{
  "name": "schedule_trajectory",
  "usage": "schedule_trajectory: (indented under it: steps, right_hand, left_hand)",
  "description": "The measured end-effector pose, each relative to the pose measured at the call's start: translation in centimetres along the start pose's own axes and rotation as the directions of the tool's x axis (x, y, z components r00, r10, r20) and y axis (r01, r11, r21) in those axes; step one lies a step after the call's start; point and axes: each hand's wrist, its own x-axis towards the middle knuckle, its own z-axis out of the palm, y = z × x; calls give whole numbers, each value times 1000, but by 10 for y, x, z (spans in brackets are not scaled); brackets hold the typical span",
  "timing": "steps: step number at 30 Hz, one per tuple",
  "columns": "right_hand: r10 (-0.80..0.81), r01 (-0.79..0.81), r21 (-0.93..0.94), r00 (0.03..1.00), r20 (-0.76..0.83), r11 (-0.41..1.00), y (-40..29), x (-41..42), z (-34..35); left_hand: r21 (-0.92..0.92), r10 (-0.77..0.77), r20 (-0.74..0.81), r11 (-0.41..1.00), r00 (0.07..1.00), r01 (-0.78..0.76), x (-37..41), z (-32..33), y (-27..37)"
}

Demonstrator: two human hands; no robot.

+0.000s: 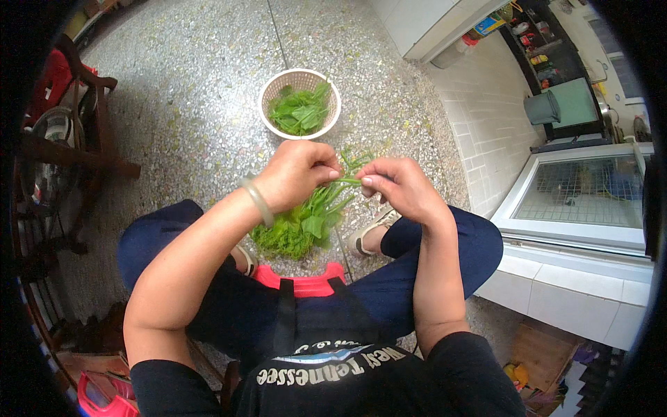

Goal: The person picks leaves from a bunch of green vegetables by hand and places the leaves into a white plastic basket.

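Note:
Between my two hands stretches a thin green stem (349, 181). My left hand (299, 169), with a pale bangle (256, 202) on its wrist, pinches one end between thumb and finger. The other end is pinched by the fingertips of my right hand (398, 182). Below them a heap of leafy greens (297, 232) with long stems lies on the floor between my feet, partly hidden by my left hand and forearm. Just beyond my hands stands a round, pale plastic basket (264, 110) with perforated sides, holding loose green leaves and stems (301, 112).
A speckled terrazzo floor (193, 94) surrounds the greens. Pink plastic (307, 285) shows between my legs. Dark wooden furniture (83, 154) stands at left, with a glass-like vessel (52, 130) beside it. A white-framed glass panel (578, 187) and a tiled wall (469, 130) are at right.

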Motion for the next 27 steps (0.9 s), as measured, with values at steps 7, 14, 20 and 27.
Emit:
schedule_trajectory:
  steps: [7,14,20,27]
  right_hand:
    - [-7,21,93,990,-144,995,3,1,10]
    - [-46,73,409,996,-76,910,9,5,4]
    - [-245,214,667,968,-48,713,5,4,8]
    - [-33,142,478,973,-229,867,5,0,-9]
  left_hand:
    - [47,120,-67,992,991,-117,-2,3,6]
    - [139,168,-193,980,967,-143,2,-7,4]
    - [332,484,-191,851,854,-408,10,5,4]
    - [-507,-105,-259,861,960,-42,13,-4,5]
